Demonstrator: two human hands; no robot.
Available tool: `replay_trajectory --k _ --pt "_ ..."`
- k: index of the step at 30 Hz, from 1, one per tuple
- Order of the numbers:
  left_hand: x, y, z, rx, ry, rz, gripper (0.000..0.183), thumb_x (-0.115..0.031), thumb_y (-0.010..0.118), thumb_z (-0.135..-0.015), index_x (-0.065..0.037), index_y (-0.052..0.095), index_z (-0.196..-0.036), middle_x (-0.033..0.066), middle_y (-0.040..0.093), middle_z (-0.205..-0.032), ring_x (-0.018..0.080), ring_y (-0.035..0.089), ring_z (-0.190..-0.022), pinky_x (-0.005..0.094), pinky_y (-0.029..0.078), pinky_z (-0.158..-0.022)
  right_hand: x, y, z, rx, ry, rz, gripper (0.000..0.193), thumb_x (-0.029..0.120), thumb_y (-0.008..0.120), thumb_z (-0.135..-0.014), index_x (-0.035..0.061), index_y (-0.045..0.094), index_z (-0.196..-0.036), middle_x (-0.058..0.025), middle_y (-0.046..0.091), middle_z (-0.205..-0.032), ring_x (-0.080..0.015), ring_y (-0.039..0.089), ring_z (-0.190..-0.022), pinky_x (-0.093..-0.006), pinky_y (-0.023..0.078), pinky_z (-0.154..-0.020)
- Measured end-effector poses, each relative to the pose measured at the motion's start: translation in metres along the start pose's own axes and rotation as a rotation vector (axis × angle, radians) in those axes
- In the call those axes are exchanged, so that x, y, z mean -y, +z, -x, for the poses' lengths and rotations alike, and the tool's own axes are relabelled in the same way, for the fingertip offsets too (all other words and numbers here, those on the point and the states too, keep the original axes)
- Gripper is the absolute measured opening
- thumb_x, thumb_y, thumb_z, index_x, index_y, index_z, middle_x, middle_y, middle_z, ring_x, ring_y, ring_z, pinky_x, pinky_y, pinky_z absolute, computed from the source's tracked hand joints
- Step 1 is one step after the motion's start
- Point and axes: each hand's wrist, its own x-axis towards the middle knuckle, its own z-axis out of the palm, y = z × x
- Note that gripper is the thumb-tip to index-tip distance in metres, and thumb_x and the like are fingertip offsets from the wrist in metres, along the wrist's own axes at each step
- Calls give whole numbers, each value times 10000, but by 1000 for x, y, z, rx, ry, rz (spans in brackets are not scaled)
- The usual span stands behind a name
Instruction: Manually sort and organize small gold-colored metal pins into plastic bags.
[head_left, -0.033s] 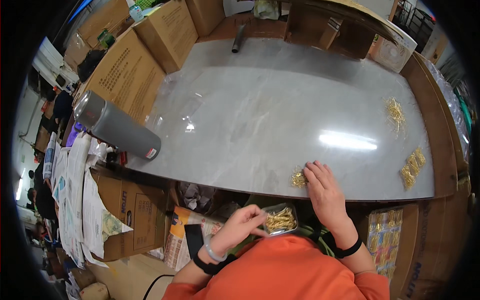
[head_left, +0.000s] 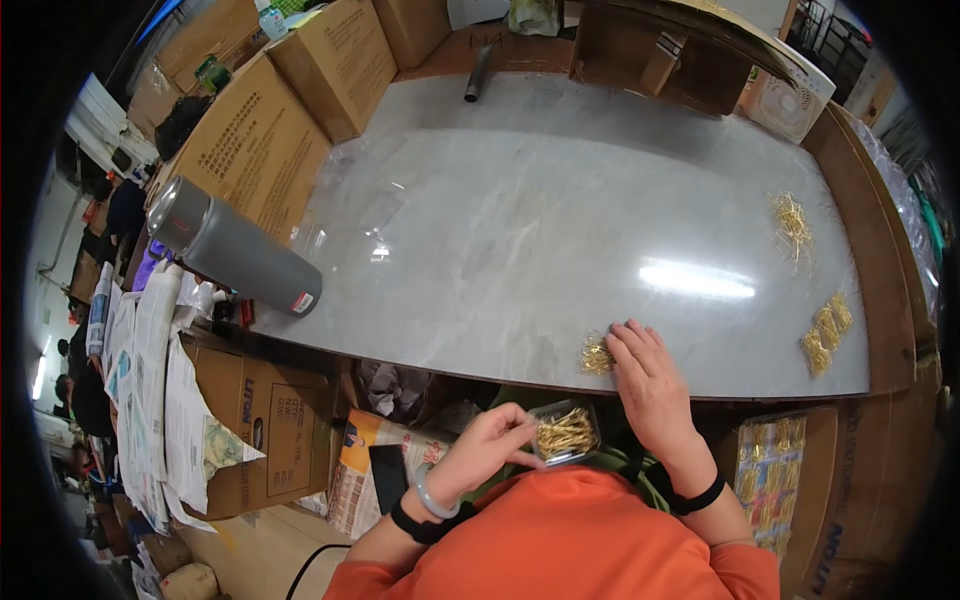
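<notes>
My left hand (head_left: 490, 446) pinches the left side of a small clear plastic box (head_left: 592, 452) just below the table's front edge, in front of my orange shirt. Inside the box lies a heap of gold-coloured wire pieces (head_left: 566, 432), which look like pins or clips. My right hand (head_left: 652, 395) rests flat over the table edge, fingers stretched forward, palm down. A small pile of similar gold pieces (head_left: 597, 355) lies on the tabletop right beside its fingertips, on their left. Whatever is under the right palm is hidden.
On the grey table (head_left: 500, 230), a loose gold pile (head_left: 792, 228) and a bundled gold group (head_left: 826, 336) lie at the right. A grey bottle (head_left: 245, 255) stands at the left. Cardboard boxes (head_left: 335, 70) line the back left; a white fan (head_left: 787, 103) stands back right.
My left hand and the clear box have shifted very slightly to the right. The right hand stays in place.
</notes>
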Motion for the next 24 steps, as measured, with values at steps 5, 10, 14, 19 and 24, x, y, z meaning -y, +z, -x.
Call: replay_trajectory --k 5,10,14,19,24 --pt "9 13 -6 -14 66 48 139 -119 510 -1077 14 550 -1068 98 616 -1115 185 670 -986 376 643 -857 25 -6 21 101 -102 -109 432 13 647 -839 -27 618 -1268 -171 611 -1343 -365 561 -1305 -502 444 -1124" --pt "13 18 4 -62 99 -7 146 -114 491 -1083 20 549 -1083 113 623 -1127 192 671 -993 388 639 -856 38 -2 45 135 -182 -163 436 32 679 -829 -7 639 -1262 -155 608 -1364 -346 555 -1326 -504 440 -1132" --pt "-7 25 18 -6 109 -29 166 -119 496 -1083 36 547 -1111 121 626 -1136 198 670 -996 382 635 -847 42 -10 43 65 -111 -392 407 9 688 -864 19 639 -1268 -151 632 -1330 -375 585 -1283 -516 449 -1116" --pt "-53 30 -31 48 281 -190 148 -131 528 -1072 16 548 -1073 118 648 -1069 169 670 -961 309 596 -723 24 -12 9 -146 -57 -285 365 14 670 -900 17 632 -1264 -161 641 -1308 -403 593 -1259 -527 459 -1094" --pt "-71 45 -72 -315 618 -1043 164 -138 571 -1039 22 545 -1014 155 676 -1015 235 669 -959 359 550 -759 -4 12 -11 -239 46 -142 294 30 652 -918 16 640 -1211 -165 656 -1264 -399 588 -1251 -538 448 -1098"
